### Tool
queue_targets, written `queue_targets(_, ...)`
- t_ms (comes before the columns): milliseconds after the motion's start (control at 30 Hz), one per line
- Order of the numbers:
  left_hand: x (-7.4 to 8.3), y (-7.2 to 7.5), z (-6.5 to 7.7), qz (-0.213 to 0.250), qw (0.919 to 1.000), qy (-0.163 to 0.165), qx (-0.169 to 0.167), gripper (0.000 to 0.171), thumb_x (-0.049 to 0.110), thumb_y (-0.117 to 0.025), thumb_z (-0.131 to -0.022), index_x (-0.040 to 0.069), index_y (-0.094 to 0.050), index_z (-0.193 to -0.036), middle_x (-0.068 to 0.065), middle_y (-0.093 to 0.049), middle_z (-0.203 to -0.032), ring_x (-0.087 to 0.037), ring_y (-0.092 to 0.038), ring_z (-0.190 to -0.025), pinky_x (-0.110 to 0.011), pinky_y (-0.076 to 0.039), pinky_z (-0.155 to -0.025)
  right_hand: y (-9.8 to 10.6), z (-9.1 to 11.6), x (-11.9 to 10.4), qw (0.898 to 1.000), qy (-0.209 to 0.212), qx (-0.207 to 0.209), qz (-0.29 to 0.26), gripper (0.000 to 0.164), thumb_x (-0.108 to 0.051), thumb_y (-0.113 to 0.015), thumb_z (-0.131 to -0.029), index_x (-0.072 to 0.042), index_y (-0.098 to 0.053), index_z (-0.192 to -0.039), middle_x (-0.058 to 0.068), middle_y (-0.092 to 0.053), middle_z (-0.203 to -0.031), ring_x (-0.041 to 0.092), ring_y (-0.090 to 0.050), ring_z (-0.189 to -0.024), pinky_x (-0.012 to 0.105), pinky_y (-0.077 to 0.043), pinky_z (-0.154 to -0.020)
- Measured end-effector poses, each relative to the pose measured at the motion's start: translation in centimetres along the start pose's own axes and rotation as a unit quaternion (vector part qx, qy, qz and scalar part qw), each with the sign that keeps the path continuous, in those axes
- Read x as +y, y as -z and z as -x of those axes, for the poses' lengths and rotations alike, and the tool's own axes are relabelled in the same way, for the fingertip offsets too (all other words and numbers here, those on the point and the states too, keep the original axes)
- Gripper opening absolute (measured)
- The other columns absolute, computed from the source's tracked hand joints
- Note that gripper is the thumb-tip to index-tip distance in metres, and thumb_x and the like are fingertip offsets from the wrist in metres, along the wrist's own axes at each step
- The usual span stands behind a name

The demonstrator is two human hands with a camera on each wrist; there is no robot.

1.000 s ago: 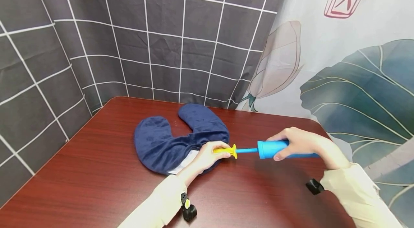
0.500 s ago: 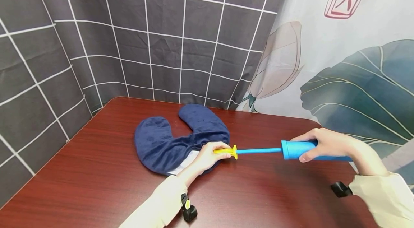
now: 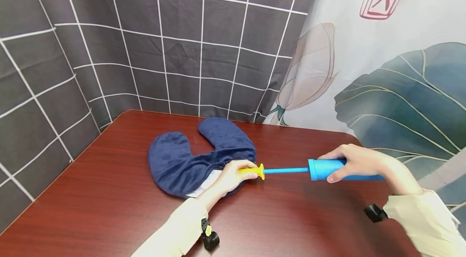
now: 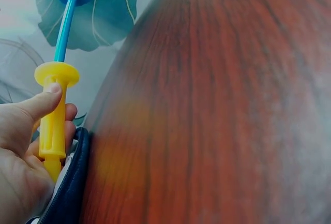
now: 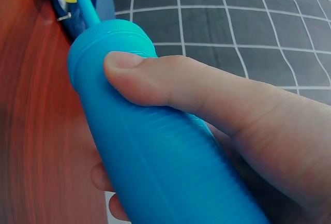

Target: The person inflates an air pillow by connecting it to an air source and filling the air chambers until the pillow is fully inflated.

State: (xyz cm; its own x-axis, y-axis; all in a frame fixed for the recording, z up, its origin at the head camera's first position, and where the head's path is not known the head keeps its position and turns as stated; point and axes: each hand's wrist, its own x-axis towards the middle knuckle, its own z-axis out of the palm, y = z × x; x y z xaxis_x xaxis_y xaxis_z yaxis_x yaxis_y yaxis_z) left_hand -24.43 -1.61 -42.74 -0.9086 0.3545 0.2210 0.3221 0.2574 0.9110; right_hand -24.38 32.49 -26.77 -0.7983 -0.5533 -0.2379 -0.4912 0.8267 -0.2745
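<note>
A hand air pump is held sideways over the table, its blue barrel (image 3: 324,169) at right and its yellow handle (image 4: 51,125) at left, joined by a thin blue rod (image 3: 285,170). My left hand (image 3: 229,177) grips the yellow handle, thumb along it below the round flange. My right hand (image 3: 358,164) wraps round the barrel near its collar, as the right wrist view shows closely. Beneath and beside the left hand lies a navy U-shaped neck pillow (image 3: 174,164), with a white patch (image 3: 205,184) and a zipper edge showing. The handle's tapered tip points into the zipper opening.
Everything rests on a reddish-brown wooden table (image 3: 109,200). A dark grid-patterned curtain (image 3: 182,46) hangs behind and to the left, and a white cloth with leaf prints (image 3: 407,99) hangs at right. Small black wrist cameras (image 3: 210,238) sit at both cuffs.
My right hand first pulled the barrel rightward, lengthening the exposed rod, then eased it slightly back left. My left hand stays on the handle; the view has shifted a little.
</note>
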Motion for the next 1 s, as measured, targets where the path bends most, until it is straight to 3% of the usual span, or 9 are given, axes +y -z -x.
queue_targets(267,0.1,0.0,0.2,0.012,0.9999,0.004,-0.002,0.023,0.02,-0.076,-0.086,0.01,-0.074,-0.107,-0.007,-0.074,-0.104,-0.009,-0.061,-0.087,-0.017,-0.046,-0.081,-1.0,-2.4,-1.6,1.0,0.015,-0.001,0.011,0.061,-0.049,-0.081,-0.075,-0.017,-0.068,-0.126,-0.005,-0.072,-0.109,0.004,-0.057,-0.085,0.024,-0.047,-0.068)
queue_targets(500,0.3,0.0,0.2,-0.007,1.0,0.004,0.001,0.023,0.02,-0.076,-0.086,0.01,-0.074,-0.107,-0.005,-0.074,-0.105,-0.012,-0.061,-0.092,-0.019,-0.046,-0.086,-2.5,-4.6,-2.8,1.0,0.027,-0.013,-0.001,0.06,-0.046,-0.08,-0.076,-0.015,-0.068,-0.126,-0.002,-0.072,-0.109,0.011,-0.059,-0.088,0.027,-0.049,-0.069)
queue_targets(1000,-0.1,-0.2,0.2,0.004,1.0,-0.007,0.004,0.023,0.021,-0.075,-0.087,0.009,-0.074,-0.106,-0.008,-0.074,-0.105,-0.013,-0.061,-0.09,-0.019,-0.046,-0.083,-5.1,-8.0,-6.4,1.0,0.016,-0.006,0.019,0.06,-0.046,-0.079,-0.077,-0.013,-0.067,-0.126,0.0,-0.071,-0.11,0.013,-0.058,-0.088,0.028,-0.051,-0.07)
